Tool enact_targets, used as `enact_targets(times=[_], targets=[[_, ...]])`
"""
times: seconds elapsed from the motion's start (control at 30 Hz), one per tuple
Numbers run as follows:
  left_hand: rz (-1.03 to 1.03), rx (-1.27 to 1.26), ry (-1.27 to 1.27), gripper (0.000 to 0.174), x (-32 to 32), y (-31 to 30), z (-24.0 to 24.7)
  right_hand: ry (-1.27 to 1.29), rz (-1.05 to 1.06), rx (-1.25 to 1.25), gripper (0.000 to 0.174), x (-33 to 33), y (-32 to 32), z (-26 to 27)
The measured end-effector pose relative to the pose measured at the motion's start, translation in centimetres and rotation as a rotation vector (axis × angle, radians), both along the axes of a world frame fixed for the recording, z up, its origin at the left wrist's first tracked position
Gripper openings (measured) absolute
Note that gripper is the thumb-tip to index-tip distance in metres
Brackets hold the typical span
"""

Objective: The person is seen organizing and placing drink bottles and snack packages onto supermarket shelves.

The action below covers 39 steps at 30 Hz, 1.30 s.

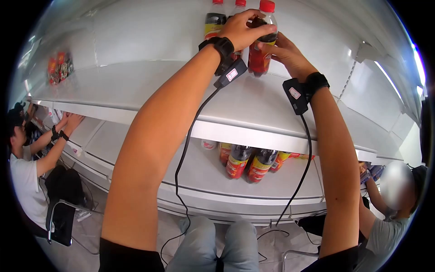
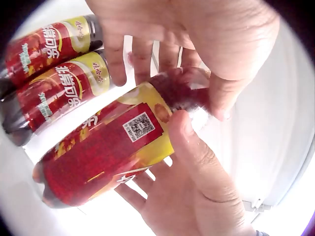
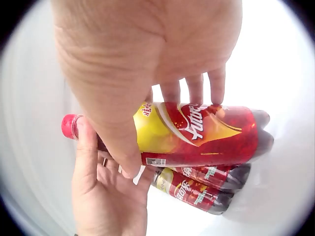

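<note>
Steadying a bottle [image 1: 261,51] on the top shelf [image 1: 136,86], beside other bottles [image 1: 214,20]: left hand [image 1: 244,28] curls round its neck, right hand [image 1: 290,54] grips its side. Next, I'd judge, calls for a gentle, level release.

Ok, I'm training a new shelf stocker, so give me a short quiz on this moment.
1. True or false: the left hand and the right hand grip the same bottle.
2. Where are the hands working? A) upper shelf B) lower shelf C) floor
3. How many other bottles stand by it on that shelf?
Key: 1 true; 2 A; 3 two.
</note>
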<state>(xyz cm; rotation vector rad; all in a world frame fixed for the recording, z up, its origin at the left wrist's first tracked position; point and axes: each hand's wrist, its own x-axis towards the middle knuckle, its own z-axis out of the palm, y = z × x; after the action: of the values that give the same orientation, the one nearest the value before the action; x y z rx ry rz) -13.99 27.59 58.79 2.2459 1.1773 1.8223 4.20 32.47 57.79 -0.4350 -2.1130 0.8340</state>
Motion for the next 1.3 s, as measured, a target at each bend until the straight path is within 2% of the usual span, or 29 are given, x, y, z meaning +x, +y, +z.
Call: enact_targets(times=[0.13,0.27,0.3,0.37,0.47,0.57,0.63,0.7,0.73,0.9,1.07,1.2,1.27,1.3], targets=[[-0.005,-0.013,0.006,0.068,0.7,-0.1,-0.1,0.005,-0.008,-0.025,0.072,0.0,0.4,-0.2],[-0.066,0.020,0.039,0.067,0.5,1.5,-0.1,0.085,0.082,-0.112,0.077,0.4,0.6,-0.9],[-0.066,0.022,0.026,0.068,0.7,1.2,-0.1,0.020,0.162,-0.189,0.077,0.9,1.1,-0.7],[-0.028,-0.001,0.001,0.067,1.8,-0.9,0.1,-0.002,0.169,-0.318,0.076,1.6,0.1,-0.8],[0.022,-0.031,0.124,0.063,3.1,-2.8,0.7,-0.030,-0.005,-0.343,0.074,2.6,-3.1,0.7],[0.053,-0.022,0.248,0.059,5.3,-6.4,0.4,-0.167,0.005,-0.045,0.072,4.0,-2.7,0.4],[0.083,-0.014,0.273,0.054,6.5,-9.7,-0.2,-0.146,0.075,0.004,0.074,5.4,-5.4,0.2],[0.011,0.089,0.293,0.056,7.1,-11.0,-0.7,-0.160,0.109,0.094,0.075,7.0,-6.1,-0.3],[-0.027,0.140,0.303,0.056,7.4,-11.7,-0.8,-0.160,-0.012,0.122,0.072,7.7,-8.0,-0.1],[-0.035,0.020,0.259,0.062,9.0,-15.6,1.6,-0.145,-0.017,0.158,0.068,10.6,-14.8,2.7],[-0.138,0.150,0.251,0.057,11.1,-21.5,2.9,-0.072,-0.056,0.272,0.064,13.0,-21.6,3.9],[-0.271,0.239,0.112,0.058,13.5,-26.8,1.4,0.133,-0.020,0.353,0.066,14.3,-26.5,1.3],[-0.376,0.223,-0.029,0.059,14.6,-29.3,-0.4,0.264,-0.006,0.287,0.067,14.3,-29.3,-1.0],[-0.451,0.173,-0.113,0.066,14.8,-30.6,-1.7,0.342,0.000,0.234,0.066,14.4,-30.6,-2.6]])
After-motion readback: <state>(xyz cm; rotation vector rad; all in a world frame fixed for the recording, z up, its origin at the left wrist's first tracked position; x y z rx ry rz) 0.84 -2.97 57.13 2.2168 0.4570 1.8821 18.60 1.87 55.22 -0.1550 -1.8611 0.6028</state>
